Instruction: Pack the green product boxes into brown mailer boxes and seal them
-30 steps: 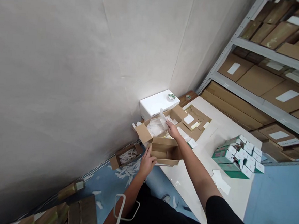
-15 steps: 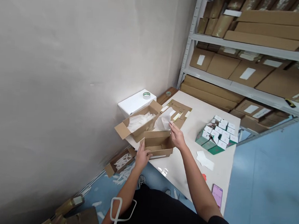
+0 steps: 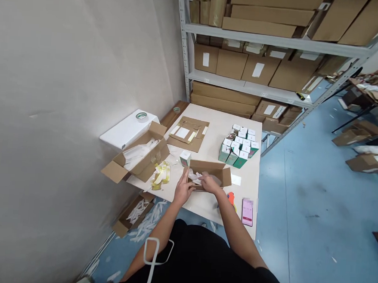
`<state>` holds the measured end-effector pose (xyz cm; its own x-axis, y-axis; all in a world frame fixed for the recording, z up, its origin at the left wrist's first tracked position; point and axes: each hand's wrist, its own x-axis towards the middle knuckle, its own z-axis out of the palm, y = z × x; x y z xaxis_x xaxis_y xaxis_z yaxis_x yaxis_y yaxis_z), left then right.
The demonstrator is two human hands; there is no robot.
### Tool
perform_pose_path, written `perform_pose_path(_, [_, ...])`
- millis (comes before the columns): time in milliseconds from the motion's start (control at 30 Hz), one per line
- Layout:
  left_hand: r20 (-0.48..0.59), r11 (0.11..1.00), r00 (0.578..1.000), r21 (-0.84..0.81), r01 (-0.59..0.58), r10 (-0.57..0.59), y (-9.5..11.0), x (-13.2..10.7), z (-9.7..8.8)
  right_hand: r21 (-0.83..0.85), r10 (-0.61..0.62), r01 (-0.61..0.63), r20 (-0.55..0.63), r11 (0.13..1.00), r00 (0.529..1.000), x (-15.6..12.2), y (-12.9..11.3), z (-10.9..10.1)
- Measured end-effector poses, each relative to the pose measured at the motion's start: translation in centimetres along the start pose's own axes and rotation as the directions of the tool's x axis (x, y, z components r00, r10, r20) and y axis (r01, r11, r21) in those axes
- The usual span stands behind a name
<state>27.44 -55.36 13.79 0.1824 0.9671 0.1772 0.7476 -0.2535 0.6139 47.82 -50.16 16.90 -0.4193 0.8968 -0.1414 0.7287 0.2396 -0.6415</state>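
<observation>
A small open cardboard box (image 3: 217, 171) lies on the white table (image 3: 219, 122) in front of me. My left hand (image 3: 183, 189) grips its near left edge. My right hand (image 3: 209, 182) reaches into the box and presses a white plastic bag (image 3: 195, 176) down inside; its fingers are curled on the bag. A single green-and-white carton (image 3: 185, 158) stands just beyond the box's left corner. A cluster of several green-and-white cartons (image 3: 238, 146) stands further back on the table.
A larger open box with white bags (image 3: 139, 157) hangs over the table's left edge, yellow strips (image 3: 161, 174) beside it. Flat cardboard (image 3: 189, 134), a phone (image 3: 247, 211), an orange tool (image 3: 230, 198), a white case with tape roll (image 3: 141, 116), shelves of boxes (image 3: 246, 68).
The camera swung right. My right hand carried the white bag from the larger box into the small box; the small box now lies turned further right on the table.
</observation>
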Motion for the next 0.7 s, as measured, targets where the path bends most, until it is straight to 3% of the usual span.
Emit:
perform_pose_path(100, [0.041, 1.0, 0.999, -0.017, -0.018, 0.019, -0.3, 0.0, 0.6, 0.034, 0.007, -0.005, -0.061, 0.999, 0.998, -0.4, 1.4, 0.0])
perform_pose_path(267, [0.06, 0.999, 0.998, -0.029, -0.014, 0.015, -1.6, 0.9, 1.3, 0.026, 0.093, -0.089, -0.326, 0.996, 0.941, -0.7, 1.6, 0.0])
perform_pose_path(333, [0.073, 0.999, 0.997, -0.039, -0.02, 0.022, -2.3, 1.6, 1.5, 0.033, 0.156, -0.153, -0.287, 0.988, 0.945, -0.4, 1.1, 0.7])
perform_pose_path(433, [0.098, 0.997, 0.995, -0.066, -0.026, 0.033, -3.5, 2.7, 1.7, 0.037, 0.197, -0.194, -0.076, 0.98, 0.977, 0.5, 0.7, 2.1])
perform_pose_path(467, [0.109, 0.996, 0.993, -0.08, -0.035, 0.044, -4.1, 3.1, 1.9, 0.044, 0.194, -0.191, -0.064, 0.981, 0.979, 0.8, 0.8, 2.5])
perform_pose_path(533, [0.14, 0.992, 0.987, -0.109, -0.061, 0.076, -5.3, 3.8, 2.3, 0.068, 0.191, -0.182, -0.165, 0.981, 0.968, 1.4, 1.2, 2.9])
perform_pose_path(600, [0.197, 0.99, 0.975, -0.123, -0.076, 0.099, -6.7, 4.4, 2.9, 0.098, 0.218, -0.197, -0.306, 0.976, 0.927, 2.0, 1.7, 2.8])
perform_pose_path(700, [0.392, 0.996, 0.919, -0.085, -0.01, 0.042, -8.7, 5.4, 4.2, 0.174, 0.283, -0.232, -0.39, 0.957, 0.876, 2.9, 1.8, 2.7])
